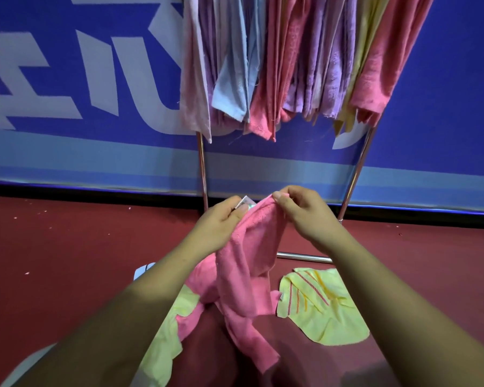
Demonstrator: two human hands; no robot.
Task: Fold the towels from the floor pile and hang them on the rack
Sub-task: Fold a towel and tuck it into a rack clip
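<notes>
- Both bare forearms reach forward and down from the bottom corners of the view, and the hands meet close together in the middle, just in front of the rack's base.
- The left hand (221,222) is turned thumb up. Its fingers (239,216) are curled and pinching the top edge of a fuzzy pink terry towel (243,275).
- There's a small pale label (245,203) poking out right at those fingertips. Can't tell what's on it.
- The right hand (299,213) sits palm down, with thumb and forefinger pinched on the same top edge, just beside the left hand.
- So both hands have hold of the pink terry towel and neither is spread open.
- The towel hangs from the two pinches in a bunched, twisted drape. It isn't folded yet, and its lower end trails down between the forearms.
- On the dark red floor (67,261), a pale yellow towel with red and orange stripes (324,311) lies crumpled under the right forearm.
- A plain yellow-green towel (165,331) lies to the left, partly under the pink one.
- Behind the hands stands a chrome tube rack (202,169), packed with hung towels in pink, lilac, light blue and yellow (277,65).
- Behind that is a blue wall banner with white lettering (67,79).
</notes>
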